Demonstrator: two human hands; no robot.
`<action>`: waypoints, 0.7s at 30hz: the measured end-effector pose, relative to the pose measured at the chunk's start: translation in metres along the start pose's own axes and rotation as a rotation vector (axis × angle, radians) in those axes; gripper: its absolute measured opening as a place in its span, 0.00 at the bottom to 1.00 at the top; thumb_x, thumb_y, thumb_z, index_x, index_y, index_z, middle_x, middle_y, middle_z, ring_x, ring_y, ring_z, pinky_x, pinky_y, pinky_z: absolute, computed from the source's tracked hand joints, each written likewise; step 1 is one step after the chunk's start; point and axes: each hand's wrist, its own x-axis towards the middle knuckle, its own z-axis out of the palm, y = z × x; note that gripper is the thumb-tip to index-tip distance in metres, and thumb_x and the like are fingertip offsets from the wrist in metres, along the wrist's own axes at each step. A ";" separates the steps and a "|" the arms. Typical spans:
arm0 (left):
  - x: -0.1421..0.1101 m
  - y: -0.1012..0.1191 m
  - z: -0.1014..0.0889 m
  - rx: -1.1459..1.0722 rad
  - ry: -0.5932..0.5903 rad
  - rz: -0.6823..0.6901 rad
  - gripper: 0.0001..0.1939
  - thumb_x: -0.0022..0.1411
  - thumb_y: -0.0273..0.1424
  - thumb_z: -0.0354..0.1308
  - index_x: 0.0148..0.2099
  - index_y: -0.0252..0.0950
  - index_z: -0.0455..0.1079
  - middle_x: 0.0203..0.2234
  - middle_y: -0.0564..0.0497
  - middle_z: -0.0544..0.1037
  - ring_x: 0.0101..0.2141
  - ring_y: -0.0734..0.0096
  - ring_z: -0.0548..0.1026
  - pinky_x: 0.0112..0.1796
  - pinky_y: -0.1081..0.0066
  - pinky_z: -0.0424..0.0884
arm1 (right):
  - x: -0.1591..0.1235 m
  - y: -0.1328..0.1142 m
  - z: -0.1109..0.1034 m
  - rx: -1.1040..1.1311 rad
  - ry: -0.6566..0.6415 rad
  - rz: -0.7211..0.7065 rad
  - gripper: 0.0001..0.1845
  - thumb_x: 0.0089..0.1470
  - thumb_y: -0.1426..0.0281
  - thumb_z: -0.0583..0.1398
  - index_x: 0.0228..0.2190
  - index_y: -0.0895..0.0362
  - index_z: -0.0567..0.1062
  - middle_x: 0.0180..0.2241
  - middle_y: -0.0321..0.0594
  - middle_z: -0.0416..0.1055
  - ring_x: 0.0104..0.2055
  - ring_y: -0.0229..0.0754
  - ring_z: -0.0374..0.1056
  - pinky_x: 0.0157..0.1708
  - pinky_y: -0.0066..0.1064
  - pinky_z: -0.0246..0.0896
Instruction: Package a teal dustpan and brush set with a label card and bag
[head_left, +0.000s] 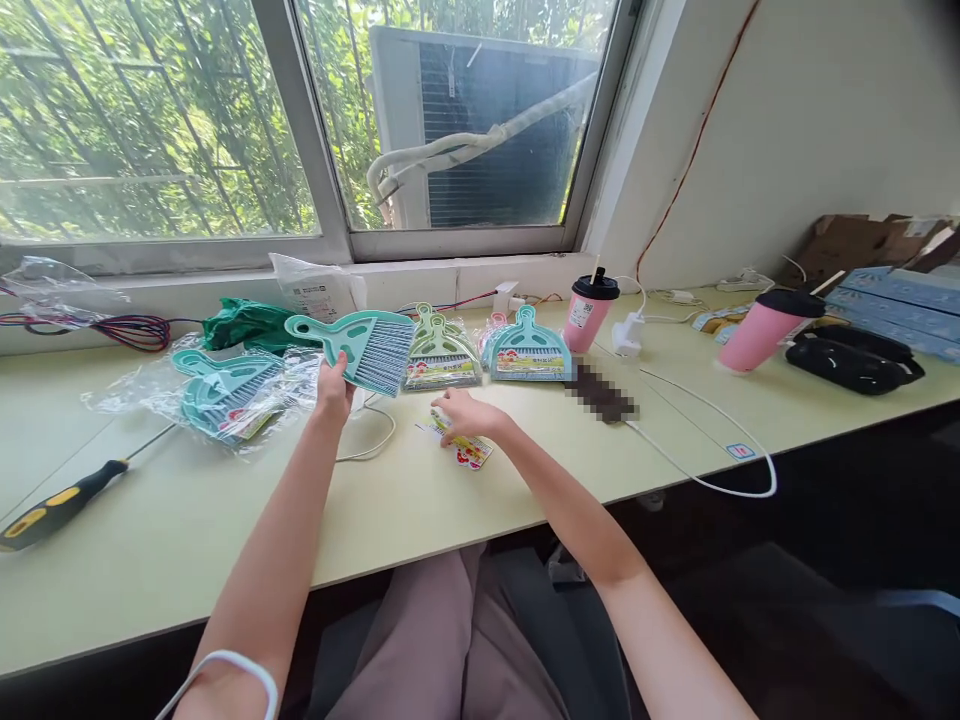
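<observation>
My left hand (334, 388) is wrapped around a teal hand brush (367, 345), holding it up off the table. Its looped handle points left and its pale grey bristles face right. Low over the table, my right hand (469, 415) has its fingers closed on a printed label card (472, 450) with red and yellow pictures; the fingers hide part of the card. Behind my hands stand a green dustpan and brush set (442, 345) and a teal dustpan and brush set (529, 345), each with a label. Another teal set (229, 390) lies in clear plastic at the left.
A screwdriver (64, 505) lies at the left. A green plastic bag (247, 325) sits by the window. Two pink cups (589, 312), a white plug (627, 336) with cable, a black case (851, 360) and blue boxes (900, 300) are at the right.
</observation>
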 end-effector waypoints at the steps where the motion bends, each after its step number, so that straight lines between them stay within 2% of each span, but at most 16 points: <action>1: 0.001 -0.002 0.000 0.008 -0.009 0.011 0.07 0.63 0.30 0.60 0.43 0.39 0.67 0.34 0.50 0.76 0.35 0.71 0.77 0.42 0.68 0.76 | 0.000 0.003 0.000 0.020 -0.031 -0.020 0.36 0.39 0.69 0.74 0.52 0.55 0.73 0.48 0.48 0.67 0.53 0.54 0.65 0.44 0.35 0.64; 3: 0.002 -0.005 0.000 0.019 -0.018 0.026 0.09 0.63 0.30 0.61 0.45 0.40 0.67 0.33 0.51 0.75 0.36 0.71 0.77 0.42 0.69 0.76 | 0.002 0.007 0.000 0.070 -0.088 -0.053 0.36 0.37 0.74 0.74 0.50 0.53 0.74 0.46 0.43 0.67 0.48 0.49 0.68 0.43 0.33 0.65; 5: 0.002 -0.008 0.000 0.023 -0.007 0.027 0.10 0.63 0.31 0.61 0.47 0.40 0.67 0.34 0.51 0.76 0.36 0.71 0.78 0.43 0.69 0.76 | 0.003 0.010 -0.001 0.097 -0.120 -0.050 0.42 0.34 0.75 0.74 0.53 0.51 0.72 0.45 0.41 0.67 0.46 0.47 0.69 0.41 0.32 0.66; 8: 0.000 -0.008 0.001 0.037 0.006 0.028 0.12 0.64 0.31 0.60 0.49 0.41 0.67 0.36 0.50 0.76 0.38 0.70 0.77 0.44 0.69 0.76 | 0.004 0.012 -0.003 0.119 -0.110 0.014 0.54 0.29 0.76 0.75 0.60 0.52 0.66 0.49 0.45 0.67 0.48 0.50 0.69 0.42 0.34 0.67; 10: -0.002 -0.007 0.001 0.037 0.002 0.047 0.12 0.64 0.31 0.60 0.50 0.42 0.66 0.38 0.50 0.77 0.40 0.70 0.77 0.44 0.70 0.76 | 0.004 0.013 -0.004 0.191 -0.045 0.058 0.56 0.32 0.78 0.74 0.63 0.53 0.63 0.54 0.49 0.65 0.47 0.49 0.70 0.43 0.35 0.68; 12: -0.004 -0.007 0.002 0.021 0.003 0.063 0.11 0.65 0.30 0.58 0.50 0.42 0.66 0.39 0.50 0.76 0.40 0.70 0.77 0.45 0.70 0.76 | 0.005 0.014 -0.007 0.299 0.096 0.110 0.48 0.36 0.79 0.71 0.60 0.55 0.66 0.54 0.50 0.67 0.44 0.46 0.72 0.45 0.35 0.67; 13: -0.005 -0.008 0.004 0.011 -0.002 0.064 0.10 0.65 0.29 0.58 0.49 0.42 0.66 0.40 0.49 0.76 0.40 0.71 0.77 0.45 0.70 0.75 | 0.006 0.015 -0.009 0.370 0.159 0.131 0.41 0.39 0.79 0.70 0.56 0.57 0.71 0.51 0.48 0.70 0.42 0.45 0.72 0.45 0.35 0.67; 15: -0.008 -0.012 0.007 0.003 -0.020 0.044 0.09 0.65 0.29 0.58 0.48 0.40 0.66 0.41 0.49 0.76 0.40 0.71 0.76 0.46 0.69 0.75 | 0.008 0.019 -0.015 0.560 0.203 0.157 0.20 0.43 0.77 0.69 0.42 0.60 0.79 0.39 0.42 0.76 0.36 0.43 0.73 0.42 0.35 0.68; 16: -0.010 -0.015 0.009 0.007 -0.032 0.030 0.08 0.65 0.29 0.58 0.47 0.40 0.65 0.41 0.49 0.76 0.40 0.71 0.76 0.46 0.69 0.74 | 0.009 0.022 -0.017 0.687 0.192 0.161 0.11 0.44 0.74 0.69 0.34 0.60 0.80 0.33 0.40 0.77 0.33 0.41 0.72 0.39 0.34 0.68; 17: -0.012 -0.020 0.011 0.019 -0.045 0.017 0.08 0.65 0.30 0.59 0.46 0.40 0.65 0.40 0.50 0.76 0.40 0.71 0.76 0.46 0.69 0.74 | 0.011 0.025 -0.019 0.823 0.203 0.160 0.07 0.45 0.71 0.70 0.29 0.60 0.79 0.29 0.38 0.76 0.30 0.40 0.71 0.36 0.33 0.68; 18: -0.014 -0.025 0.013 0.037 -0.059 0.004 0.09 0.64 0.31 0.60 0.46 0.40 0.65 0.39 0.50 0.76 0.40 0.70 0.76 0.46 0.69 0.74 | 0.013 0.028 -0.020 0.958 0.252 0.155 0.09 0.45 0.68 0.71 0.27 0.59 0.78 0.27 0.37 0.75 0.29 0.39 0.70 0.33 0.32 0.67; 21: -0.022 -0.041 0.019 0.109 -0.112 0.001 0.14 0.62 0.37 0.62 0.46 0.41 0.63 0.37 0.51 0.74 0.40 0.70 0.75 0.46 0.69 0.74 | 0.020 0.036 -0.019 1.246 0.536 0.200 0.12 0.49 0.62 0.69 0.29 0.56 0.77 0.28 0.34 0.74 0.26 0.33 0.67 0.27 0.26 0.64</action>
